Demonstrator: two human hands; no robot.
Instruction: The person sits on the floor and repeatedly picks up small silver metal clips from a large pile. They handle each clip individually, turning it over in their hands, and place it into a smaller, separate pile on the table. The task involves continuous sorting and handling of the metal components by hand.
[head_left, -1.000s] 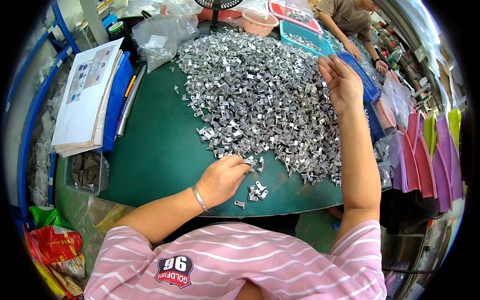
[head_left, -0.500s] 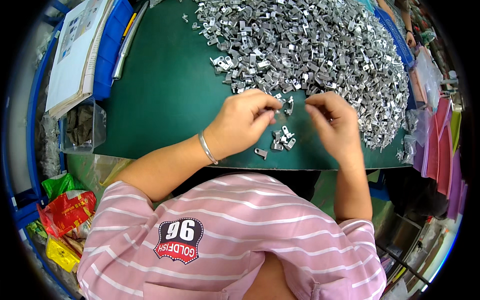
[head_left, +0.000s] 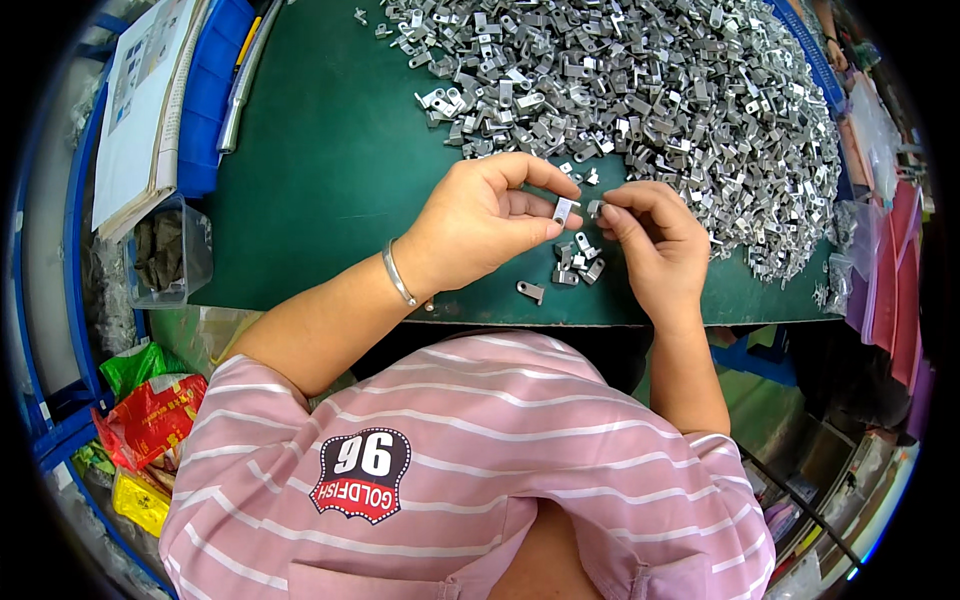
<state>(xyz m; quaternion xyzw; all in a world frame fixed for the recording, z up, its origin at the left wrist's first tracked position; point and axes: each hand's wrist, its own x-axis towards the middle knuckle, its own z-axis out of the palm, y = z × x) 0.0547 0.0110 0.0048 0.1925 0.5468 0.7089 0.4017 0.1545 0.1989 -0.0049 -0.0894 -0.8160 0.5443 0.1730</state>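
Between the thumb and fingers of my left hand (head_left: 480, 212) is a small silver metal bracket (head_left: 563, 211), its flat face turned up. Close by on the right, my right hand (head_left: 660, 238) pinches another small metal piece (head_left: 596, 209), partly covered by the fingertips. Both hands are raised over the green table (head_left: 320, 150), in front of a large heap of similar metal brackets (head_left: 620, 90). Just below my fingers lies a small cluster of brackets (head_left: 577, 262). A single bracket (head_left: 530, 292) rests apart, nearer the table's front edge.
At the left stand a blue bin (head_left: 212, 110) with papers (head_left: 145, 95) against it and a clear plastic box (head_left: 190, 262) holding something dark. Colourful plastic packets (head_left: 155, 415) lie lower left. Pink and purple sheets (head_left: 890, 290) hang at the right edge.
A bracket now shows clearly in my left fingers, and a metal piece in my right fingertips. The right hand has come closer to the left.
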